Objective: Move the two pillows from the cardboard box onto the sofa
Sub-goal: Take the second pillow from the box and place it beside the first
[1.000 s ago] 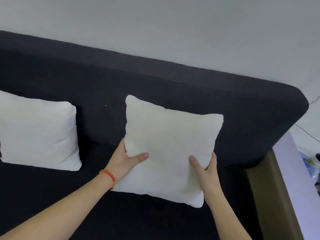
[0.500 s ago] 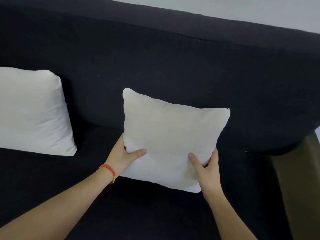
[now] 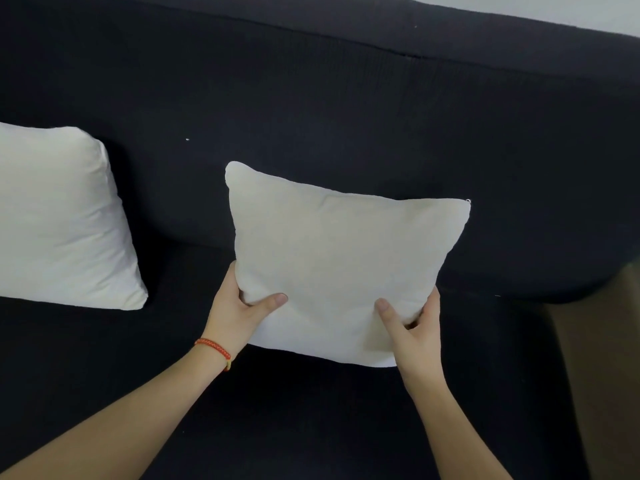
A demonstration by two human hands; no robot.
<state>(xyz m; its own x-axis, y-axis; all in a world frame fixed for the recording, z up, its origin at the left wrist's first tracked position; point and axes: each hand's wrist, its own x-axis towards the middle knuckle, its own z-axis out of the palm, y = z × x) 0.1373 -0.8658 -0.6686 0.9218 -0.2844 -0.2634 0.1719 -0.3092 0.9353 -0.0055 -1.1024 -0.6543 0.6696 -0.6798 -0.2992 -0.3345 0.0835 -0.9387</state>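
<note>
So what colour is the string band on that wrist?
Orange-red, the braided wrist band on the left hand; head view.

A sofa (image 3: 346, 98) fills the view. One pillow (image 3: 59, 220) leans against its backrest at the left. A second pillow (image 3: 339, 258) stands to its right, well apart, with the left hand (image 3: 239, 313) and right hand (image 3: 415, 327) at its lower corners.

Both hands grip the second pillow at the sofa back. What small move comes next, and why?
Probably let go: the left hand and right hand hold the cream pillow upright against the sofa backrest, beside the white pillow already placed.
</note>
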